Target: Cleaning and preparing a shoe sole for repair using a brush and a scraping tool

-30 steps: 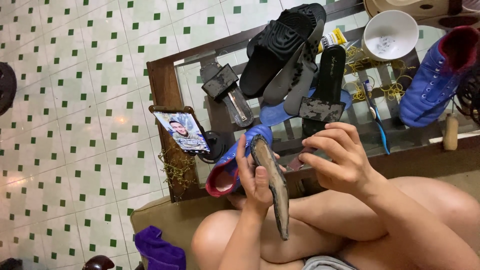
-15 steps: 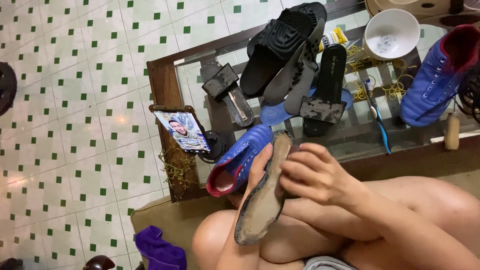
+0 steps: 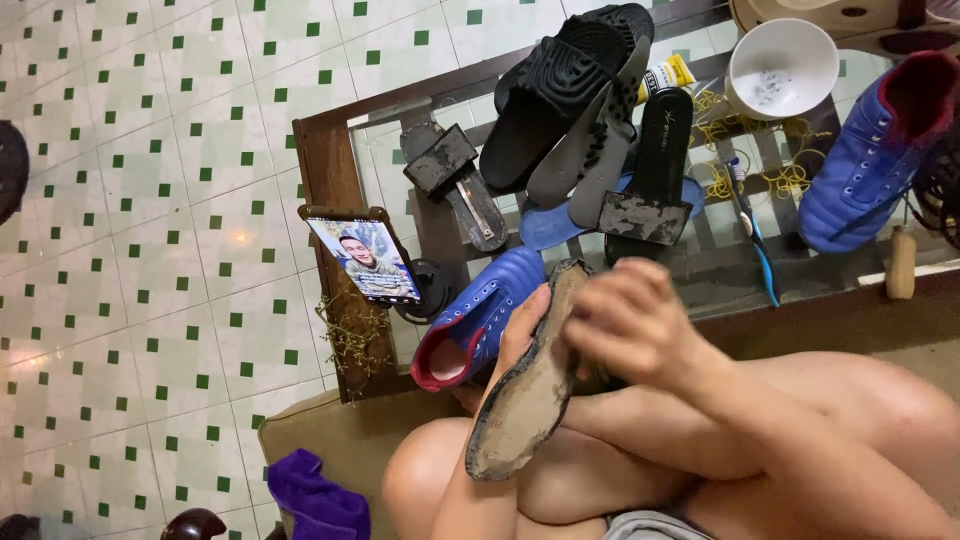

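Holding a worn shoe sole (image 3: 528, 385) over bare knees, the person sits low behind a glass-topped wooden table (image 3: 322, 165). Left hand (image 3: 520, 330) grasps the sole from behind, thumb up along its left edge; right hand (image 3: 635, 325) is blurred, fingers curled on the sole's upper right part, grip closed around it as far as can be told. Sole is tilted, its rough grey underside with dark rim facing the camera.

Just behind the sole, a blue shoe with red lining (image 3: 475, 320) lies at the table's near edge, touching the left hand's side. A purple cloth (image 3: 315, 500) sits on a brown cushion edge near the left knee.

On the table: a phone with a lit screen (image 3: 365, 255) at the left rim, a dark sole piece with a grey patch (image 3: 455, 180), a black slide sandal (image 3: 560, 85) over grey insoles (image 3: 590, 165), another black sole with a grey patch (image 3: 655, 170), a blue toothbrush (image 3: 750, 225), yellow thread (image 3: 740, 140), a yellow glue tube (image 3: 665, 75), a white bowl (image 3: 780, 65). A second blue shoe (image 3: 865, 160) lies at the far right.

Floor is white tile with small green squares (image 3: 150, 200), glossy, with one light glare.
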